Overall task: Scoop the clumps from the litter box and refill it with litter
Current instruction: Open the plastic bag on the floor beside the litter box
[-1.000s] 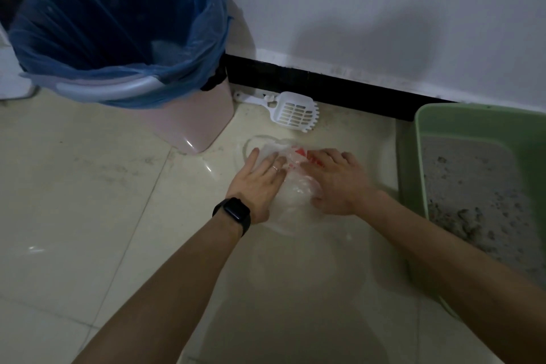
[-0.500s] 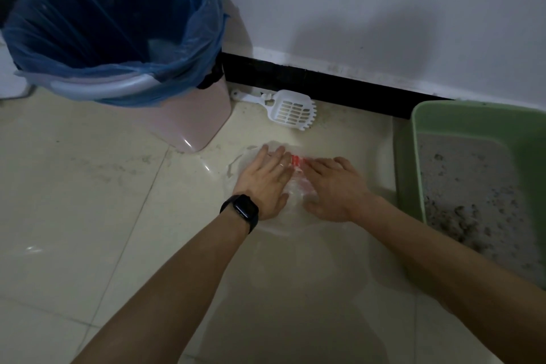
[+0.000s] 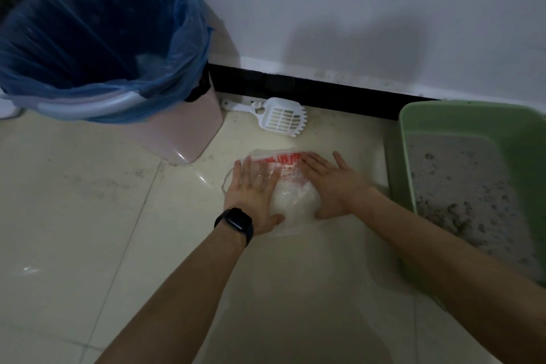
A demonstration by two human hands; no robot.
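A clear plastic bag (image 3: 288,186) with red print lies flat on the tiled floor. My left hand (image 3: 254,192) presses palm-down on its left half, fingers spread. My right hand (image 3: 332,186) lies flat on its right half. Neither hand grips the bag. The green litter box (image 3: 413,115) stands at the right, holding grey litter (image 3: 455,174) with darker clumps toward its near end. A white slotted scoop (image 3: 282,118) rests on the floor by the black skirting, just beyond the bag.
A pink bin (image 3: 177,133) lined with a blue bag (image 3: 88,32) stands at the left against the white wall. Bare floor tiles (image 3: 74,216) stretch to the left and toward me. A black watch sits on my left wrist.
Both hands have slid outward and flattened over the bag, spreading it so more of the red print shows between them.
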